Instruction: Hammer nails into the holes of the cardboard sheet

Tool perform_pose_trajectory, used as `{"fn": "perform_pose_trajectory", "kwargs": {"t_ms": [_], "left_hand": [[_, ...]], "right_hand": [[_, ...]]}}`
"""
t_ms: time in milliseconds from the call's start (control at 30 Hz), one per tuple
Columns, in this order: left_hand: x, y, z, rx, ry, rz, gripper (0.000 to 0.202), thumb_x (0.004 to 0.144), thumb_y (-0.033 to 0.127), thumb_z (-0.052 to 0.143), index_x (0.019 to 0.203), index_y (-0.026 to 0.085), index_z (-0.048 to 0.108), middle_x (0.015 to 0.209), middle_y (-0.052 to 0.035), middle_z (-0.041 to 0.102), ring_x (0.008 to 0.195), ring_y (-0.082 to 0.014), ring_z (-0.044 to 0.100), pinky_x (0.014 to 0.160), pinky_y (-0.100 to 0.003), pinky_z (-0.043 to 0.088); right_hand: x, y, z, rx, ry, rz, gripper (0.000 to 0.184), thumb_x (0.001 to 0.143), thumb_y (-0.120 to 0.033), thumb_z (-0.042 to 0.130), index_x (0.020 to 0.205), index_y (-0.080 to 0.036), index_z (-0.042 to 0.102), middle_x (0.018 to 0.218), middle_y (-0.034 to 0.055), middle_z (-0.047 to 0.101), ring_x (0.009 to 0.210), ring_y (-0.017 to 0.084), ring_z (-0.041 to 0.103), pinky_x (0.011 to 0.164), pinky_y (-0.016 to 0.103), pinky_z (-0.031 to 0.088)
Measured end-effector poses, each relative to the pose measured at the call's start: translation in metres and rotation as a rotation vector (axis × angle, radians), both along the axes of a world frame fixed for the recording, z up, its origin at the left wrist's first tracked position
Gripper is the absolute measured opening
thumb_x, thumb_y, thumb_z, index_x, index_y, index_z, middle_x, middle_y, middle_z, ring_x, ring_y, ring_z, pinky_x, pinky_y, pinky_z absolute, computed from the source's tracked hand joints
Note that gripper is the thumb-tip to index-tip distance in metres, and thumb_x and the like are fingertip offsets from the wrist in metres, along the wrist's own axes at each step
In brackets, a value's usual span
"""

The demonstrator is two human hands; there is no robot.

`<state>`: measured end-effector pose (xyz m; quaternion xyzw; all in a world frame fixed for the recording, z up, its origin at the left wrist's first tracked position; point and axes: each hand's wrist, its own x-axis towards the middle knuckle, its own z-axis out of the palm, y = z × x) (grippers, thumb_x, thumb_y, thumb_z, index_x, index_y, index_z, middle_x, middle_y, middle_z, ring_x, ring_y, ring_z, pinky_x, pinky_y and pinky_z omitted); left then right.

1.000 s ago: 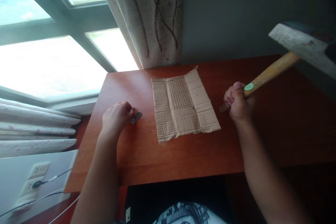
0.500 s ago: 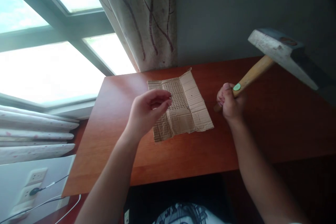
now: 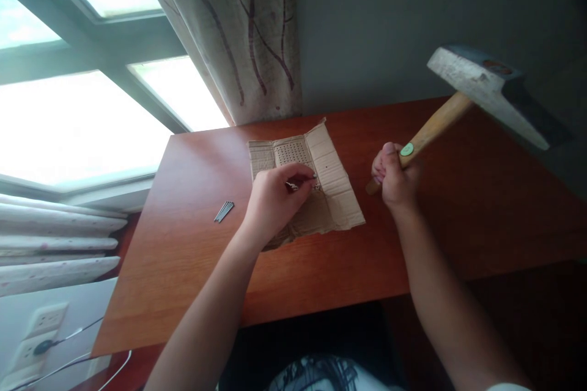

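Over a creased sheet of cardboard (image 3: 342,195), my left hand (image 3: 282,192) is closed in a pinch. A small dark tip shows at its fingertips, apparently a nail (image 3: 315,176), mostly hidden by the fingers. Beneath the hand, a panel with rows of small holes (image 3: 292,153) lies on the cardboard, its near part covered. My right hand (image 3: 398,177) is wrapped round the wooden handle of a hammer (image 3: 477,82), whose large metal head is raised to the upper right. Several nails (image 3: 224,212) lie in a small bundle left of the cardboard.
The reddish-brown wooden table (image 3: 183,269) stands beside a bright window (image 3: 77,128). A patterned curtain (image 3: 257,30) hangs behind its far edge. Wall sockets (image 3: 39,336) with a plug and cables are at the lower left.
My left hand has moved right across the holed panel, towards its near right part. The bundle of nails now shows beside my forearm. The hammer stays raised, and the view has shifted slightly.
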<state>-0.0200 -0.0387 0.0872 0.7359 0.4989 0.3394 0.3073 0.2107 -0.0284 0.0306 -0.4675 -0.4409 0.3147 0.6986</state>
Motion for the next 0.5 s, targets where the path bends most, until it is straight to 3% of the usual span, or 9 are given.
{"fn": "perform_pose_trajectory", "kwargs": {"t_ms": [500], "left_hand": [[-0.0003,-0.0009,-0.0004,0.008,-0.012,-0.009,0.007,0.082,0.023,0.067,0.084,0.020,0.073,0.076,-0.0002,0.075,0.068,-0.0144,0.069,0.061,-0.024,0.052]], "right_hand": [[-0.0005,-0.0019,0.0018,-0.006,-0.041,-0.004,0.058,0.086,-0.062,0.064,0.054,-0.022,0.035,0.045,-0.0064,0.033,0.037,0.007,0.032,0.035,0.023,0.023]]}}
